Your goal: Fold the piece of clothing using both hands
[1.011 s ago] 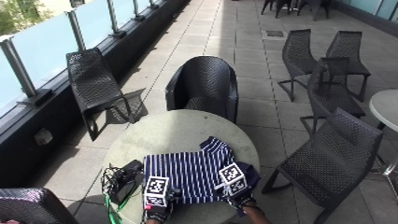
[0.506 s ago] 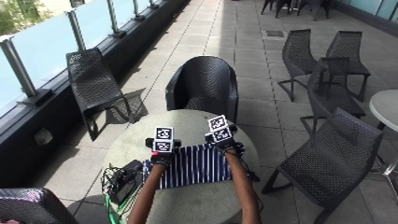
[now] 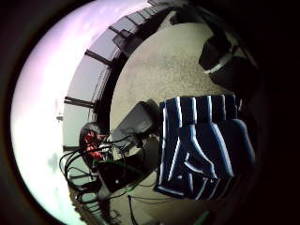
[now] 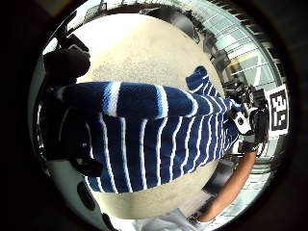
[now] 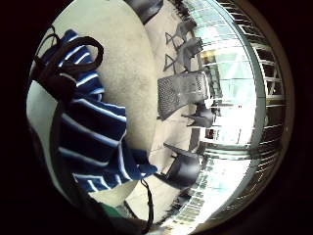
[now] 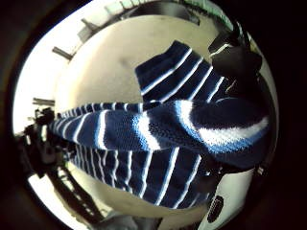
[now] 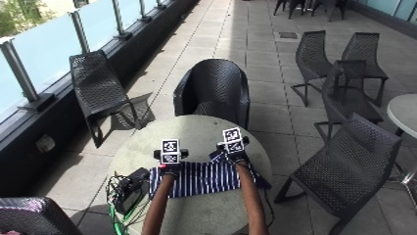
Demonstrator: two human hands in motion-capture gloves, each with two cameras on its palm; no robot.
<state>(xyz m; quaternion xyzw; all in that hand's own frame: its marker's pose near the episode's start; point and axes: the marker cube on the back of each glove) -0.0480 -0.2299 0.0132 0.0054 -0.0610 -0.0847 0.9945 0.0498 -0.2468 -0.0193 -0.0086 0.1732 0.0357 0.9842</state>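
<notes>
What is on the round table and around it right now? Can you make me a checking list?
Surface: round speckled table, outdoors on a tiled terrace.
Job's things: navy sweater with white stripes, lying partly folded on the table, its far edge lifted by both hands.
Clutter: a black device on the table beside the sweater, on the person's left.
Grippers: left hand grips the sweater's far edge; right hand grips it too, one sleeve spread flat on the table beyond.
Cables: a tangle of black and green cables by the device.
Surroundings: black wicker chairs around the table, a glass railing, a second table's edge.
</notes>
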